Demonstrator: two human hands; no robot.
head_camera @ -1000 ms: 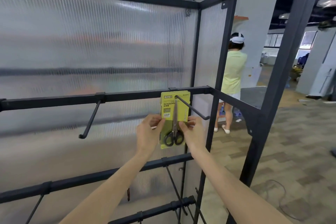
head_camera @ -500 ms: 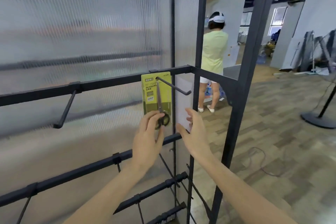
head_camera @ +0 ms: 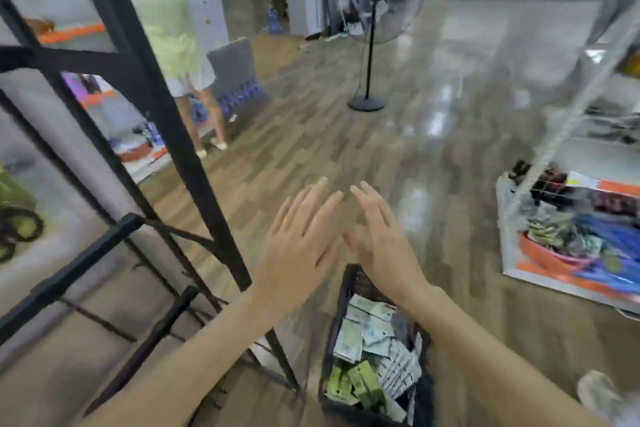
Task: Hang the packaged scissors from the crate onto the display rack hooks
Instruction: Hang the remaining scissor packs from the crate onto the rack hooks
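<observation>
Black display rack [head_camera: 194,163] posts stand at left, beside a dark crate [head_camera: 346,302] of packaged scissors [head_camera: 356,381] on the wood floor. Left hand [head_camera: 298,243] and right hand [head_camera: 381,239] hover above the crate, fingers straight and spread, holding nothing. Pedestal fan [head_camera: 369,45] and a person [head_camera: 162,17] stand beyond; a cluttered shelf [head_camera: 568,107] lies at right.
</observation>
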